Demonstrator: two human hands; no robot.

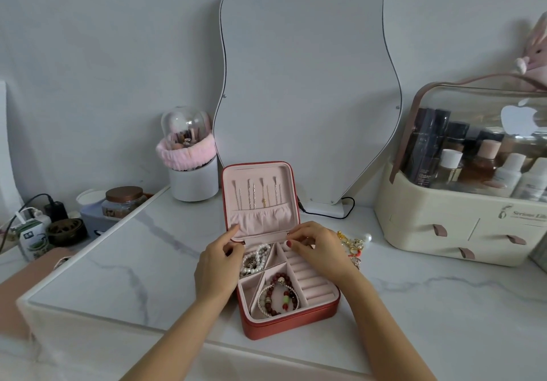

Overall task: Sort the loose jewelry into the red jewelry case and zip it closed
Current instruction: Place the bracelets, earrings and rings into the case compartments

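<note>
Head view looks down on a marble-topped dresser (124,268) where the red jewelry case (284,326) lies open, its lid (260,200) standing upright toward the wavy mirror (305,84). Necklaces (257,195) hang in the lid above a gathered pink pocket (262,220). In the base, a pearl bracelet (254,259) fills the upper left compartment, a dark red bead bracelet (281,293) lies in the lower one, and the ring rolls (313,283) look bare.

The left hand (217,265) pinches the lower left corner of the lid's pink panel; the right hand (316,250) has its fingers curled at the panel's lower right corner, seemingly pinching it too, though the exact contact is too small to tell. I judge both are working at the pocket or lid rather than placing a piece.

Loose jewelry (353,247), gold with a pearl and an orange bit, lies on the marble just right of the case, partly behind the right wrist. That is the risk: closing now would leave it unsorted, and the wrist could sweep it aside. The hanging chains could also slip out of the pocket and catch in the zip if the lid comes down, and the pearls sit high enough to foul the closing
</note>
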